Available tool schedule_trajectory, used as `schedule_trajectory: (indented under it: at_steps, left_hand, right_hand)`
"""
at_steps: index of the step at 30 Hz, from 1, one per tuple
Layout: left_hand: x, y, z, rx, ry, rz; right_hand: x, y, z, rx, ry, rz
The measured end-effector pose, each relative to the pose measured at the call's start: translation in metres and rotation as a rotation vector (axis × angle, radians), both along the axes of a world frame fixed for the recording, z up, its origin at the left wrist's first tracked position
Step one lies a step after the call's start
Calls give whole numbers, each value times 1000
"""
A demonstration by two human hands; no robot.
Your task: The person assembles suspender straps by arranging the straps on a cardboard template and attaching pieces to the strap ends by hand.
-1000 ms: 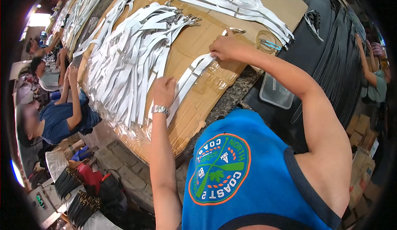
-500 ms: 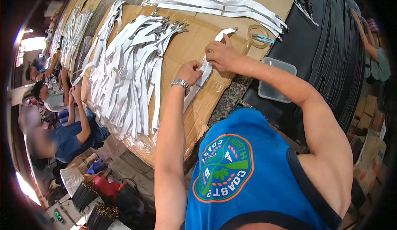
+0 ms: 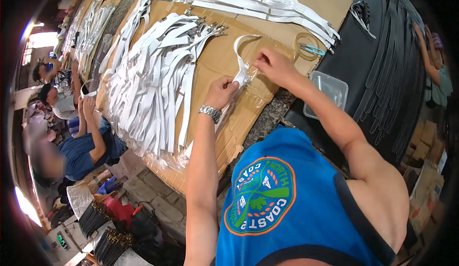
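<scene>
My left hand (image 3: 222, 93), with a metal watch at the wrist, pinches a white strap (image 3: 240, 58) between thumb and fingers. From that grip the strap curves upward and bends over to the right at its top end. My right hand (image 3: 277, 67) is just right of the strap, its thumb and fingertips pressed together at some clear plastic film (image 3: 250, 72) that reaches toward the strap. Both hands are above a brown cardboard sheet (image 3: 217, 51). Left of them lies a large pile of white straps (image 3: 150, 84) with metal clips at the top ends.
A tape roll (image 3: 306, 40) with blue thread snips (image 3: 313, 50) on it lies at the upper right. A clear plastic tub (image 3: 330, 94) sits on a black surface beside long black straps (image 3: 387, 70). More white straps (image 3: 258, 0) lie at the back. Other people work at both sides.
My right hand has moved right, away from the strap. The strap's upper end now curls over, and clear film shows between the hands. My left hand keeps its hold.
</scene>
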State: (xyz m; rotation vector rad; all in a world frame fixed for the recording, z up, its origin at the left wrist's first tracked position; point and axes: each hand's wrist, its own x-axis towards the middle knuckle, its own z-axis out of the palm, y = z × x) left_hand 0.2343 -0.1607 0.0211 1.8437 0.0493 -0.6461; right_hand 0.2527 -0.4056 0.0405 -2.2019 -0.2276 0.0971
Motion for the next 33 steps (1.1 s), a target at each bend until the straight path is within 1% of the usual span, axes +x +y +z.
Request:
schedule_trajectory:
  at_steps: [2, 5, 6, 8, 11, 16, 19, 21, 22, 25, 28, 30, 33]
  left_hand:
    - [-5, 7, 19, -121, 34, -49]
    - [-12, 18, 26, -223, 2, -95]
    - [-17, 17, 35, -270, 21, -67]
    - [-24, 19, 43, -286, 25, -78]
    - [-33, 25, 47, -287, 31, -60]
    - [-46, 34, 56, -256, -11, -97]
    - [-56, 28, 74, -262, -9, -22]
    - [-62, 24, 81, -285, -69, 65]
    - [-65, 22, 84, -296, -98, 106]
    - [-68, 16, 99, -310, -116, 111]
    - [-69, 10, 109, -336, -136, 166]
    - [-69, 7, 116, -307, -168, 179]
    - [-69, 5, 126, -295, -221, 203]
  right_hand:
    - [-14, -7, -23, 222, 216, 0]
    - [-37, 10, -11, 730, 811, -10]
    - [-41, 14, -8, 771, 817, 24]
    - [-47, 22, -2, 843, 834, 99]
    - [-47, 28, 11, 856, 758, 148]
    - [-51, 36, 29, 893, 781, 156]
    - [-52, 37, 38, 910, 765, 199]
    - [-54, 38, 41, 939, 739, 234]
    - [-55, 39, 39, 926, 730, 234]
    - [-58, 42, 36, 885, 705, 238]
    - [-60, 42, 46, 852, 684, 240]
    - [-59, 41, 56, 847, 661, 237]
    - [-56, 41, 61, 815, 582, 285]
